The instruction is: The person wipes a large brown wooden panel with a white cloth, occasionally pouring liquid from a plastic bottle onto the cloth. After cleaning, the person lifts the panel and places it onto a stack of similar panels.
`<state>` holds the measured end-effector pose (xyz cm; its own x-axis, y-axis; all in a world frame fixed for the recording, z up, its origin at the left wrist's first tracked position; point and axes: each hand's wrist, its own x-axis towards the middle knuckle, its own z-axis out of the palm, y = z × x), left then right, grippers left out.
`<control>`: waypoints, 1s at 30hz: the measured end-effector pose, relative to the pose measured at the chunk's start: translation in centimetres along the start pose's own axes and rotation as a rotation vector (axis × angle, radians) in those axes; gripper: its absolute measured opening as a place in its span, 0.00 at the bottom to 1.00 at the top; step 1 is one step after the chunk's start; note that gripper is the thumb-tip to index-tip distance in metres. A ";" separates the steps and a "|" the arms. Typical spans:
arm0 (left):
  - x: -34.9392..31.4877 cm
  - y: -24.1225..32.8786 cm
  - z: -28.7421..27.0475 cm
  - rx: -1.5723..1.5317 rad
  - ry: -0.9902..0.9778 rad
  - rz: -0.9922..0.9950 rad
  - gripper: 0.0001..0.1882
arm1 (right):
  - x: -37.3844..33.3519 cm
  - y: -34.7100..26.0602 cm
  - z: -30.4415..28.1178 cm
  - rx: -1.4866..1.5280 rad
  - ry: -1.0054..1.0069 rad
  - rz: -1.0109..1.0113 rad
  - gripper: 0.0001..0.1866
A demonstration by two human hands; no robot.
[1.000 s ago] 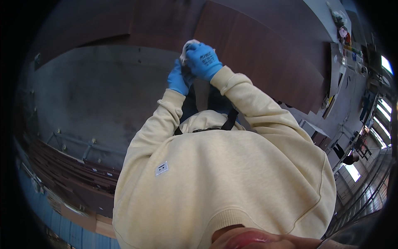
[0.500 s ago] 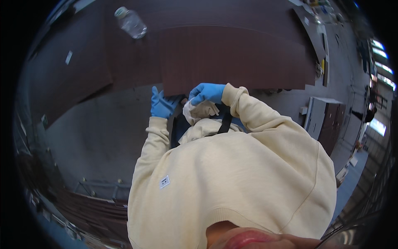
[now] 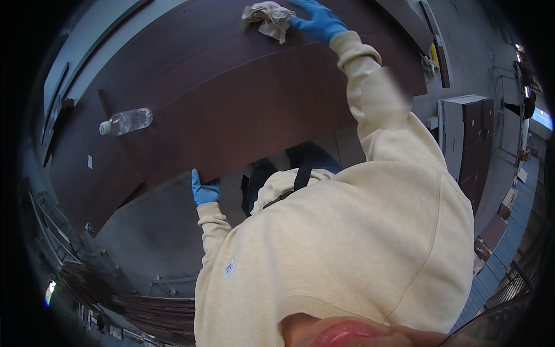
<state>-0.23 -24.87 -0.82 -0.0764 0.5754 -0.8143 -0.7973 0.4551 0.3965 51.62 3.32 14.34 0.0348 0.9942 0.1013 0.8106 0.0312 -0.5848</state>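
Observation:
My right hand [image 3: 318, 21], in a blue glove, reaches far over the brown panels with its fingers spread. A crumpled off-white cloth [image 3: 269, 21] lies just left of its fingers, touching or nearly touching them. At the near left corner of the upper brown panel [image 3: 260, 107] is my left hand [image 3: 206, 189], also gloved in blue. Its thumb points up apart from the other fingers, whose tips are partly hidden at the panel's edge. I see nothing held in it.
A clear plastic bottle [image 3: 130, 121] with a pale cap lies on its side on the lower panel at the left. A small white label [image 3: 89, 161] is farther left. A cabinet with brown doors [image 3: 469, 139] stands at the right. Stacked brown boards [image 3: 159, 318] lie behind at lower left.
My right hand has moved from in front of my waist to the far panel, and the cloth went with it. The left hand has come to the panel's corner. The whole view has turned.

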 end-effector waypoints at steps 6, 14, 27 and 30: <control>-0.2 0.5 -0.2 -0.032 0.097 0.036 0.28 | -19.7 17.1 -4.8 -0.461 0.597 0.673 0.44; 0.3 0.3 1.2 0.119 0.163 0.099 0.31 | -35.0 21.8 -2.3 1.822 0.738 1.272 0.32; -4.5 5.1 3.2 0.205 -0.158 0.265 0.13 | -32.9 16.9 -8.0 1.220 0.839 0.751 0.22; -7.5 6.9 3.9 0.259 -0.153 0.362 0.14 | -34.6 13.5 -10.4 1.185 0.872 0.682 0.20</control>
<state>-2.87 -23.40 9.65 -0.2174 0.8131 -0.5400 -0.5582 0.3503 0.7521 67.45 -31.68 11.28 0.8178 0.5115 -0.2637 -0.3614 0.0998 -0.9271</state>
